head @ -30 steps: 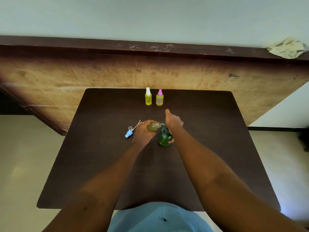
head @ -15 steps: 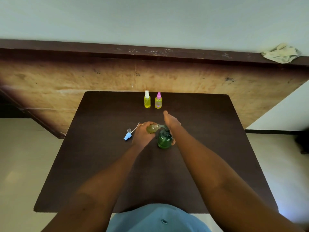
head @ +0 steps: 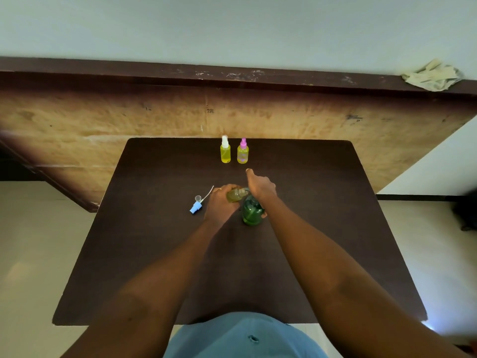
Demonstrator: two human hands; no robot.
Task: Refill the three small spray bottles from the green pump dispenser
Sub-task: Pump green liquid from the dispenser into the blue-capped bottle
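Left hand (head: 220, 202) fingers clamp the tilted spray bottle (head: 234, 195); right hand (head: 260, 188) fingers curl round the green pump dispenser (head: 251, 214). If the mouth drifts off the nozzle, the pump likely spills onto the left fingers.

Both our bare forearms stretch forward and converge on the dispenser (head: 251, 214). Our left hand (head: 221, 202) sits just left of it, knuckles up, fingers curled round a bottle (head: 235, 195) that it holds tilted, with the neck toward the dispenser's top. Our right hand (head: 260, 188) lies over the dispenser's top, thumb stuck out straight beyond it. Its fingers curl down the dispenser's right side, and one fingertip shows there. The two hands sit close together above the dispenser.
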